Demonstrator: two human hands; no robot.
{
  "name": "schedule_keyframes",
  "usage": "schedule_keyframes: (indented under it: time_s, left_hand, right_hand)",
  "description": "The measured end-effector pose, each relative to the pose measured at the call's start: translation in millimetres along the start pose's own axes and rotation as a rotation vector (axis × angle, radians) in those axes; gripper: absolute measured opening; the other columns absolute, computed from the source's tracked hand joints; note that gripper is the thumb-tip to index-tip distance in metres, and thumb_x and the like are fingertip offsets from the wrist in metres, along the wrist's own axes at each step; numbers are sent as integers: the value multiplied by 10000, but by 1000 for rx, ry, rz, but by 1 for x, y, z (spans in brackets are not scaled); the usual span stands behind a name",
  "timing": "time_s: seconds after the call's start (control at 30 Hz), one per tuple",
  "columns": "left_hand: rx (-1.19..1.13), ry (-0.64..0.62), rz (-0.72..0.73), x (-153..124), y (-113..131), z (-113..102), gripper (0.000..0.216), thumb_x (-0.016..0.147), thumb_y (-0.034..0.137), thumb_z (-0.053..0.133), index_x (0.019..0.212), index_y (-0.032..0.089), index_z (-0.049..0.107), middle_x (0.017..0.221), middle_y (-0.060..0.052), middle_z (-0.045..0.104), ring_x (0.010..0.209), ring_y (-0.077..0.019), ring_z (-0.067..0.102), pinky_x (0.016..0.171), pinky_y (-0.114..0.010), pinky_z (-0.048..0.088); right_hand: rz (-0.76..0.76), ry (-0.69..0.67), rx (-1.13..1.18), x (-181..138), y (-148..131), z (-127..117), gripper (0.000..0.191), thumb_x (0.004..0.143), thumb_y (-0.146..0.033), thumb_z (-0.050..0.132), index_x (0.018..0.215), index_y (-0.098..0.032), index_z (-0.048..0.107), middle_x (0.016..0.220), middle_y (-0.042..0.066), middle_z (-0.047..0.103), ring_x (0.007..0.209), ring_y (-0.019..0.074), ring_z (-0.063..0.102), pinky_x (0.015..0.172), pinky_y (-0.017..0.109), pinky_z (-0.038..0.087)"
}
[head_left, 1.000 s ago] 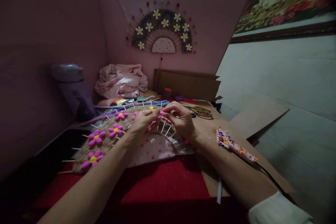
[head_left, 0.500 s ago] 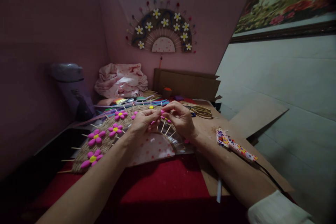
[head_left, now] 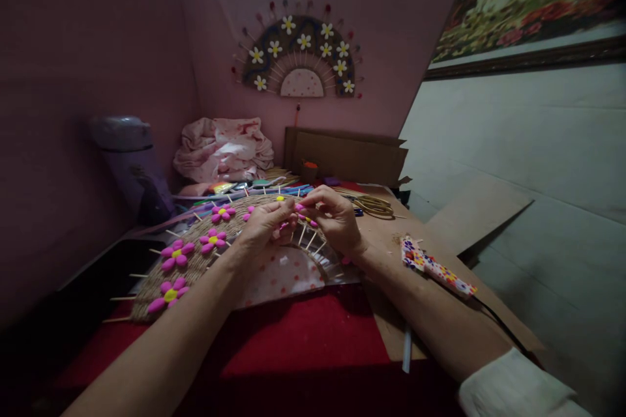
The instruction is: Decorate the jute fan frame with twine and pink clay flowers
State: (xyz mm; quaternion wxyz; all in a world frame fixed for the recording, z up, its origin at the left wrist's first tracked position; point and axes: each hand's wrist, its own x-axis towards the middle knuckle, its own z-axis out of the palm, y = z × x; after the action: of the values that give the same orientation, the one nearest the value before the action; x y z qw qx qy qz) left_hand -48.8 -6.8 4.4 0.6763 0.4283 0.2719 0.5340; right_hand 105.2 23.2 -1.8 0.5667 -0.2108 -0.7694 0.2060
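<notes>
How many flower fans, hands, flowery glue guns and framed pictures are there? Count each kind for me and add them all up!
Flower fans: 2 (near fan, far fan)
Hands: 2 (left hand, right hand)
Flowery glue gun: 1
Framed picture, partly in view: 1
Total: 6

Light dim, corners dark. Flat mauve-pink panel [head_left: 376, 45], top edge slanting, behind red-covered table [head_left: 293, 332]. Right: pale wall [head_left: 513, 137], faint straight joints; large dark-framed painting [head_left: 533, 13] with red flowers, hung high.
</notes>
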Motion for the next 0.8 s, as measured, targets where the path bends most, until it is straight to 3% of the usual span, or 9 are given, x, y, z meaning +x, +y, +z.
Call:
schedule_keyframes:
  time_s: [0.2, 0.37, 0.8]
  left_hand:
    - [2, -15, 9, 2, -1, -2, 275, 609, 289, 793, 626, 109, 586, 512, 25, 503, 380, -7, 336, 359, -137, 223]
    - [-5, -5, -4, 3, -2, -2, 319, 616, 357, 785, 653, 104, 593, 529, 20, 504, 392, -17, 370, 354, -139, 231]
    - [22, -42, -1, 1, -2, -2, 282, 626, 307, 776, 627, 102, 582, 516, 23, 513, 364, -4, 327, 352, -142, 215]
  right_hand:
    - [7, -11, 9, -1, 1, 1, 117, 771, -250, 678, 881, -214, 658, 800, 7, 582, 711, 116, 545, 544, 237, 414]
    - [-23, 16, -7, -1, 0, 2, 43, 785, -236, 665, 817, -208, 661, 793, 13, 591, 753, 128, 555, 596, 253, 433]
    - [-25, 18, -12, -2, 0, 2, 68, 770, -192, 673, 833, -200, 650, 804, 9, 590, 738, 120, 555, 575, 235, 430]
